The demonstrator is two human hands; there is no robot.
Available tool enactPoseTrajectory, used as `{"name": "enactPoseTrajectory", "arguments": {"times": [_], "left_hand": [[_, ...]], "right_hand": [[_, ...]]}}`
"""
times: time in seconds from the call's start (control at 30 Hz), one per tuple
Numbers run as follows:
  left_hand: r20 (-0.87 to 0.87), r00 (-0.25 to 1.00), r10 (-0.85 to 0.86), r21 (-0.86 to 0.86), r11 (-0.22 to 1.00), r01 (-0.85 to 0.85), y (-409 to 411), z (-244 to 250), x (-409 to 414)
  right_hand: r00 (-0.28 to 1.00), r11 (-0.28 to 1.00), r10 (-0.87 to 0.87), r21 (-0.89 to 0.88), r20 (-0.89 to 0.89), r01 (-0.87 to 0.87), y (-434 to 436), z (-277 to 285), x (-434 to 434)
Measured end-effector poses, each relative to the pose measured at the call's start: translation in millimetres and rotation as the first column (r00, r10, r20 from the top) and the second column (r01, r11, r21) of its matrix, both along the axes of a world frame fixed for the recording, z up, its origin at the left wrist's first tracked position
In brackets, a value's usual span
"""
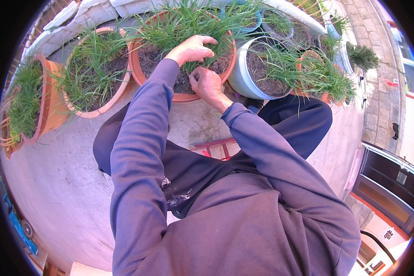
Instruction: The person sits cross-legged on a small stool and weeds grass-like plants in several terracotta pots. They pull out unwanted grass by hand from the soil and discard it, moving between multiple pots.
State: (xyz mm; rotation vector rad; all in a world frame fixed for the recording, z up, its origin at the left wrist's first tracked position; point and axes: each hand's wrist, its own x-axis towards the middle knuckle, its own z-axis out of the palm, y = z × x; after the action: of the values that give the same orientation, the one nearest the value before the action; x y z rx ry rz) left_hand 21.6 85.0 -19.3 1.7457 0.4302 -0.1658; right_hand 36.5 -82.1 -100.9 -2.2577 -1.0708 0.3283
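A round terracotta pot [135, 63] holds dark soil and dense, grass-like green plants [179, 26] in front of me. Over its middle is my left hand [193, 49], thumb and fingers apart, at the edge of the leaves, with nothing seen in it. Low over the soil, near the pot's front rim, my right hand [206, 82] has its fingers bent together against the base of the plants. Whether it pinches a stem or soil is hidden by the fingers.
More planted pots flank it: a terracotta pot [126, 81] and an angular one [48, 100] at left, a white bucket [242, 69] and a small terracotta pot [302, 60] at right. A white stone edging [93, 12] runs behind. Red bars [217, 143] show between my legs.
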Motion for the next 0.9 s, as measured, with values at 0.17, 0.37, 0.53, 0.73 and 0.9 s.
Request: {"name": "enactPoseTrajectory", "arguments": {"times": [0.17, 0.37, 0.53, 0.73, 0.9], "left_hand": [[0.007, 1.0, 0.01, -0.002, 1.0, -0.01, 1, -3, -2], [-0.009, 1.0, 0.004, 0.0, 1.0, -0.004, -2, 6, -2], [-0.009, 1.0, 0.003, -0.005, 1.0, -0.003, 0, 4, -3], [-0.013, 1.0, 0.02, -0.028, 0.999, -0.02, -1, 5, -5], [-0.003, 1.0, 0.006, -0.031, 1.0, -0.006, 0, 1, -5]], "right_hand": [[0.999, 1.0, 0.005, -0.011, -0.035, -0.006, -1, 12, -7], [0.999, 0.998, -0.04, -0.044, -0.014, 0.039, 7, 12, -8], [0.998, 0.997, 0.052, 0.064, -0.041, -0.05, 2, 6, 1], [0.971, 0.973, 0.189, 0.162, -0.149, -0.165, -24, 13, 8], [0.92, 0.969, 0.234, 0.156, -0.315, -0.194, -61, 43, 13]]}}
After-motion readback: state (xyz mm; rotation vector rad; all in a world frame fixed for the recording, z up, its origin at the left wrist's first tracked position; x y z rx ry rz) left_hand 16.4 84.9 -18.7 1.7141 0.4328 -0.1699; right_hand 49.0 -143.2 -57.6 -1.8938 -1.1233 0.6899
